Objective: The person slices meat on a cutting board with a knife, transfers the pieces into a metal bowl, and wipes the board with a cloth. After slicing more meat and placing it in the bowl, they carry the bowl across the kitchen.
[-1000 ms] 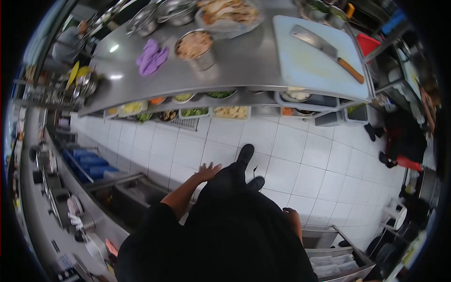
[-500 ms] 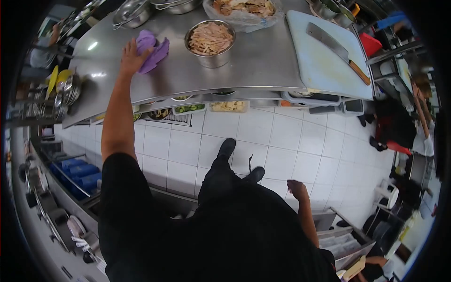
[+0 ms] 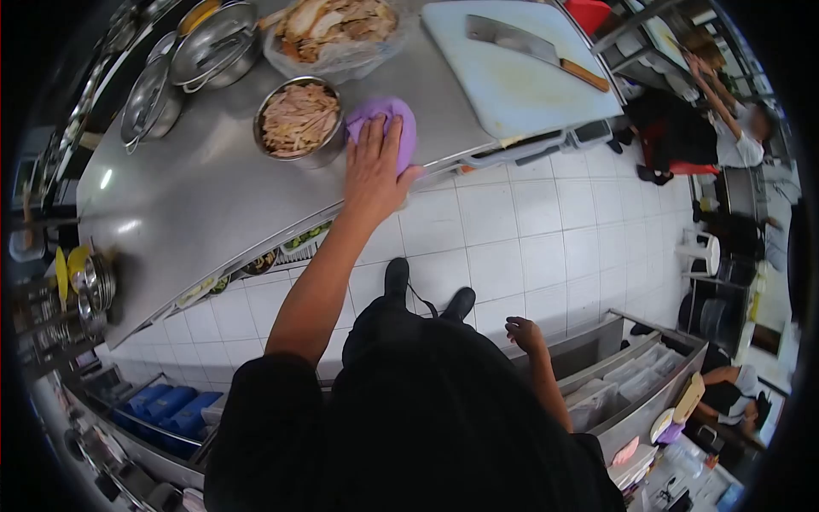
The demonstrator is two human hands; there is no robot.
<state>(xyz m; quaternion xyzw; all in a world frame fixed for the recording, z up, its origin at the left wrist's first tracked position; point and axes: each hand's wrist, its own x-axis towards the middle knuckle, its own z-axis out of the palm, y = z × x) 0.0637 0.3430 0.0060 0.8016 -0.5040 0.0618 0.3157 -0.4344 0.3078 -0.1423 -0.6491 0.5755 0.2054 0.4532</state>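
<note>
My left hand [image 3: 375,162] presses on a purple cloth [image 3: 408,136] on the steel table, fingers stretched over it and thumb out to the side. Just left of the cloth stands a round steel pot [image 3: 324,155] filled with pale sliced meat strips [image 3: 299,118]. Behind the pot, a plastic bag [image 3: 345,66] lies under large browned pieces of meat [image 3: 328,26]. My right hand [image 3: 524,333] hangs low at my side above the floor, its fingers loosely bent and holding nothing.
A cleaver [image 3: 512,38] lies on a white cutting board [image 3: 478,94] at the right. Steel bowls [image 3: 217,64] stand at the back left. Food trays [image 3: 303,243] show under the table edge. A co-worker [image 3: 738,136] is at the far right; a drawer unit [image 3: 614,384] stands behind my right hand.
My left hand has moved right along the table with the purple cloth, from left of the pot to its right side. The view has turned and shifted; my right hand still hangs low.
</note>
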